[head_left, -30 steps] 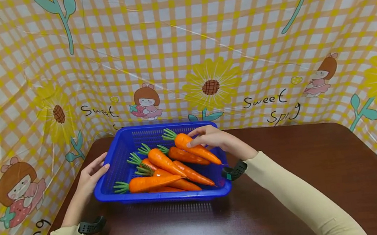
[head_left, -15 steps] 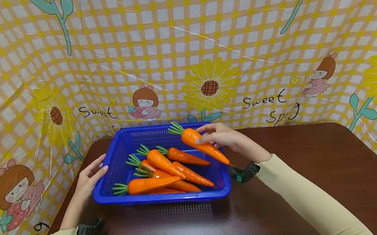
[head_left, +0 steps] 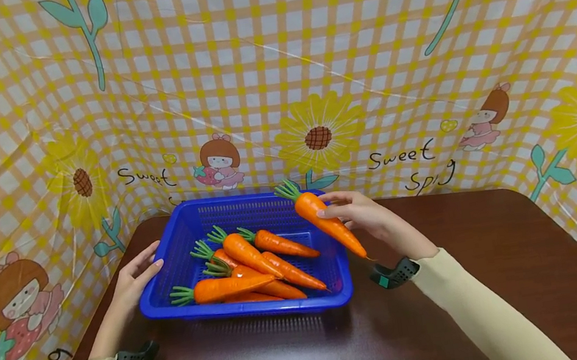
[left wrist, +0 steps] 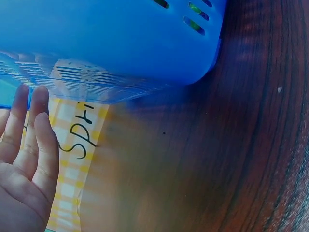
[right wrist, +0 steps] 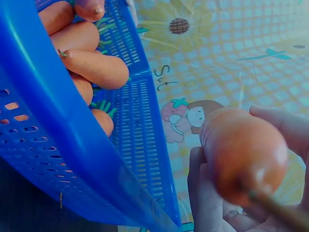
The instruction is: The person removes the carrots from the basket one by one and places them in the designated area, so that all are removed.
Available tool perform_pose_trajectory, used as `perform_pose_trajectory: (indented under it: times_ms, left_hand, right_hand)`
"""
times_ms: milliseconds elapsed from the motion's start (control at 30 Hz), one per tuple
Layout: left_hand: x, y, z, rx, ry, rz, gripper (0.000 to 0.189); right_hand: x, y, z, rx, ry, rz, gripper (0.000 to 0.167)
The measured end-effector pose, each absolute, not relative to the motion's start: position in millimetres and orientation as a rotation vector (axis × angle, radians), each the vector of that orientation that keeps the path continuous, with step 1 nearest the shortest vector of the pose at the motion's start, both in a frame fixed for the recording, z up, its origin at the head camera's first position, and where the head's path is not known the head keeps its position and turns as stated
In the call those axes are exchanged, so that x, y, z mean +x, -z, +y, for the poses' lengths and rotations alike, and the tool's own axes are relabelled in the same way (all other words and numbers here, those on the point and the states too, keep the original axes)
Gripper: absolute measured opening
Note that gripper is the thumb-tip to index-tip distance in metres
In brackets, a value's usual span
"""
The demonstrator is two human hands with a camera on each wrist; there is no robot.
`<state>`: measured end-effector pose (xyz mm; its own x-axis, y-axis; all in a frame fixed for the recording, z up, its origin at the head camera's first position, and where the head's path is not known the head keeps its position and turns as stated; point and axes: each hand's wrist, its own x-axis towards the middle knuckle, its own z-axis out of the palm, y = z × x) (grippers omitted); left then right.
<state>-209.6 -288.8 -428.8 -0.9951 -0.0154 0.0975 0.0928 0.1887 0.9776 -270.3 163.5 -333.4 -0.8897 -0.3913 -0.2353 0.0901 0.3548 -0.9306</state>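
Item: 1 carrot (head_left: 330,220), orange with green stem stubs, right of centre in the head frame, above the right end of a basket; tilted, stem end to the upper left, tip to the lower right. Grip: the right hand (head_left: 362,212) pinches it between thumb and fingers, closed to the carrot's thickness.

Item: 1 blue slotted basket (head_left: 245,209), left of centre, on a dark brown table (head_left: 470,253). Contents: at least 6 loose carrots (head_left: 246,253), overlapping, stems mostly to the left.

Item: left hand (head_left: 133,281), left of the frame, at the basket's left end; fingers extended, nothing clasped; contact with the rim cannot be told.

Backdrop: yellow checked cloth (head_left: 249,56), printed with sunflowers, across the upper frame.
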Motion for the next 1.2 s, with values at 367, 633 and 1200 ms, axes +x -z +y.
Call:
perform_pose_trajectory:
  times_ms: [367,633,1200]
  left_hand:
    - [-207.3,429.3,-287.8,-0.086,1.953,-2.357,0.056]
    - [-205.0,427.9,-287.6,-0.086,1.975,-2.342,0.056]
    - [-207.0,428.8,-287.6,-0.116,1.992,-2.316,0.053]
  right_hand:
    - [-259.6,336.9,182.9,-0.213,1.687,2.208,0.065]
    - [-253.8,339.2,194.5,-0.18,1.687,2.24,0.066]
    - [-244.3,357.8,225.5,-0.077,1.723,2.205,0.068]
